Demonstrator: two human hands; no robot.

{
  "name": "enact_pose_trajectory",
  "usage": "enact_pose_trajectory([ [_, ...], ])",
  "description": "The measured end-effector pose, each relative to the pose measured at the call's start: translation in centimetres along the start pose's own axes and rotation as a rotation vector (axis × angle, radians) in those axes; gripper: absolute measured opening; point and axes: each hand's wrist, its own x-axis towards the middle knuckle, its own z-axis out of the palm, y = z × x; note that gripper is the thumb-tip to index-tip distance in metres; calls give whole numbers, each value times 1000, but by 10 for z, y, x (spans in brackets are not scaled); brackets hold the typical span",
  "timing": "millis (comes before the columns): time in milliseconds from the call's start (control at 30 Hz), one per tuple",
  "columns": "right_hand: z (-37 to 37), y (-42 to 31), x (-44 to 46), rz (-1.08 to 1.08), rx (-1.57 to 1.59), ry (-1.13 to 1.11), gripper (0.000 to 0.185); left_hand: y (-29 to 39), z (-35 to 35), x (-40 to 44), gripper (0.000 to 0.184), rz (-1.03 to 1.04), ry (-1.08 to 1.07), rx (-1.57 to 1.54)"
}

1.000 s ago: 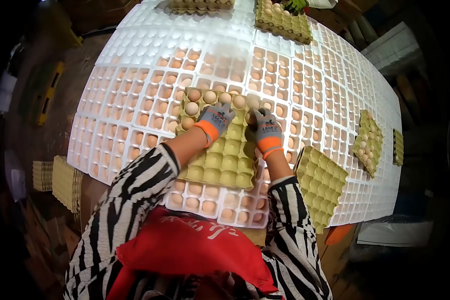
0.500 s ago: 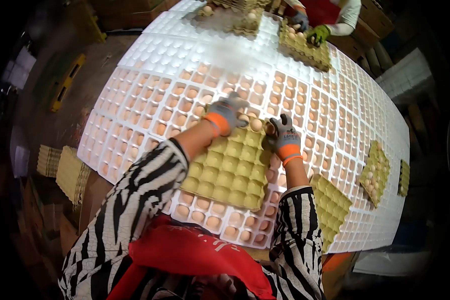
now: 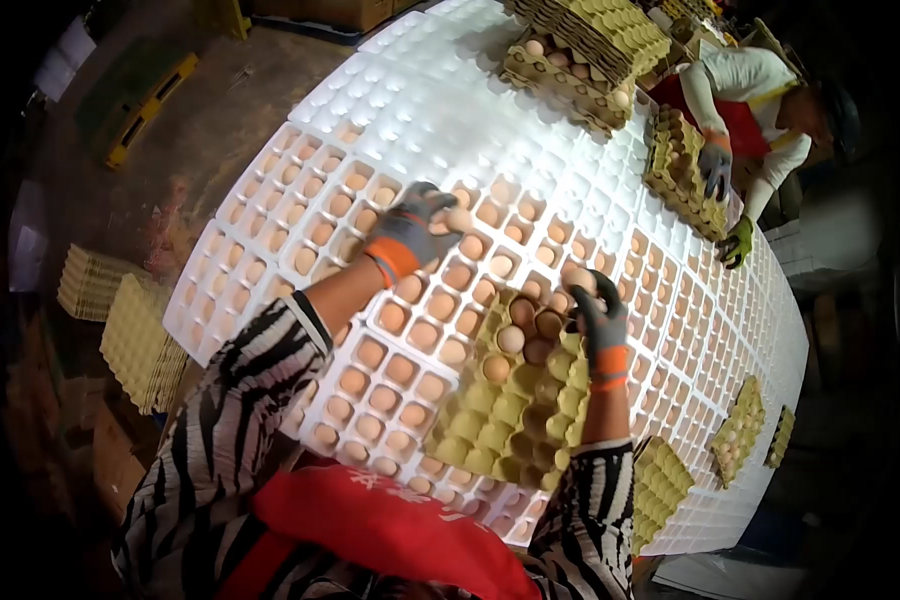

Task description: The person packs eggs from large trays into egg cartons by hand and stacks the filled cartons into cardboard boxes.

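My left hand (image 3: 415, 228), in a grey glove with an orange cuff, has its fingers round a pale egg (image 3: 458, 219) above the white foam trays (image 3: 315, 232). At the upper right edge of a yellow-green pulp tray (image 3: 490, 425), my right hand (image 3: 598, 312) holds another egg (image 3: 579, 281) between thumb and fingers. Several eggs (image 3: 511, 340) sit in the upper part of that pulp tray; its lower cups hold none. Brown eggs fill many foam cells around it.
A co-worker (image 3: 760, 110) leans over an egg tray (image 3: 678, 165) at the upper right. Stacked pulp trays (image 3: 600, 35) stand at the far edge, others (image 3: 135, 345) at the left. More pulp trays (image 3: 660, 490) lie on the right side.
The view has shifted, showing more of the co-worker. My left hand has moved away from the pulp tray with an egg. Eggs now show in that tray's upper part, and my right hand holds one.
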Motion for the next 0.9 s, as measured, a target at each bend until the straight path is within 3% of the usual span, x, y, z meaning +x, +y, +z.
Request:
enact_pose_trajectory([
  [100, 90, -30, 44, -190, -217, -6, 38, -31, -34, 39, 56, -95, -9, 122],
  [167, 137, -45, 75, -349, -374, 53, 37, -50, -28, 60, 52, -36, -31, 247],
  [267, 184, -40, 122, -315, -644, 174, 39, -56, -16, 89, 43, -43, -195, 530],
  [300, 193, -36, 132, -268, -729, 203, 40, -62, -15, 92, 38, -10, -137, 513],
  [400, 204, -29, 153, -329, -595, 175, 40, -75, -19, 96, 28, 39, -8, 450],
  [500, 225, -30, 169, 45, 141, -61, 30, -101, -9, 107, 29, 43, -83, 511],
  [533, 237, -33, 174, 97, 243, -97, 27, -105, -7, 109, 35, 57, -98, 523],
  [633, 257, -37, 187, 212, 246, -80, 29, -115, -24, 117, 41, 123, 195, 148],
  [667, 260, -16, 206, 165, 370, -55, 28, -115, -38, 123, 38, -67, 123, -60],
  [700, 259, -13, 210, 144, 596, -98, 33, -135, -33, 135, 37, -83, 204, -413],
  [767, 280, -29, 207, -11, 706, -62, 41, -156, -17, 148, 34, -48, 385, -880],
  [800, 286, -31, 208, 2, 694, -130, 47, -157, -16, 152, 35, 6, 459, -781],
  [900, 320, -21, 216, -303, 193, -136, 42, -152, -9, 166, 37, 170, 654, -562],
])
